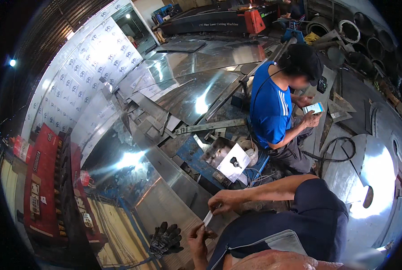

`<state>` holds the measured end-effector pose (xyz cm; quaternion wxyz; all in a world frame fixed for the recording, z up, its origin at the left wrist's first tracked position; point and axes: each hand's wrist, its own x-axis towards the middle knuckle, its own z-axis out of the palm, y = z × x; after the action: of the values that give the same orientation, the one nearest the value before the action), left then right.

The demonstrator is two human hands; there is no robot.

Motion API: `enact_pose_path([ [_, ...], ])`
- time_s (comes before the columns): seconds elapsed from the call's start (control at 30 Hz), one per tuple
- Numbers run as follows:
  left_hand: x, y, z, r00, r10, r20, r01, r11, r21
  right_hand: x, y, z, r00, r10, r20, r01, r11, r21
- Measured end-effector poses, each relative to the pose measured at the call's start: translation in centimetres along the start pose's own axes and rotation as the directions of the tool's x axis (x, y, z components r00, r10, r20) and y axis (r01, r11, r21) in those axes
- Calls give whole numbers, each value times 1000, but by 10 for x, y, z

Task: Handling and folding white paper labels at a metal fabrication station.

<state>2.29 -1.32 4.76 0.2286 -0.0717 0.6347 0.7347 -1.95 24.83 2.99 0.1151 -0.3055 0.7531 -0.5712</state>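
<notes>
In front of my dark-blue shirt, both my hands are closed around a small white strip (207,218), possibly paper. My right hand (225,201) pinches its upper end, the bent forearm reaching in from the right. At its lower end are the fingers of my left hand (200,237), raised from the lower edge. A dark grey patterned work glove (165,240) lies to the left of my left hand, on a metal sheet (165,198). Beyond my right hand, a bright metal plate (228,171) carries a small black knob-like part (235,163).
A co-worker (273,108) in a blue shirt and black cap sits ahead right, holding a phone (313,108). A blue workbench (192,155) stands near them. To the left is a red machine (41,189). Sheet-metal offcuts (153,119) and a black cable (340,155) lie around.
</notes>
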Motion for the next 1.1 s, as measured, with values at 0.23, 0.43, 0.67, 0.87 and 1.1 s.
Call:
enact_pose_path([
  [0.23, 12, 13, 16, 976, 209, -60, -176, 921, 347, -4, -6, -14, 994, -12, -104, 23, 995, 102],
  [0.43, 21, 23, 24, 948, 302, -101, -257, 914, 315, -4, -1, -15, 979, -12, -202, 37, 992, 123],
  [0.67, 25, 34, 32, 928, 370, -41, -334, 877, 345, -16, -10, -15, 965, 21, -262, 20, 988, 151],
  [0.87, 27, 35, 31, 913, 407, -37, -373, 866, 332, -21, -12, -17, 949, 85, -304, -35, 985, 167],
  [1.1, 27, 38, 44, 895, 424, -141, -378, 886, 268, -11, -13, -19, 931, 98, -352, -14, 973, 232],
])
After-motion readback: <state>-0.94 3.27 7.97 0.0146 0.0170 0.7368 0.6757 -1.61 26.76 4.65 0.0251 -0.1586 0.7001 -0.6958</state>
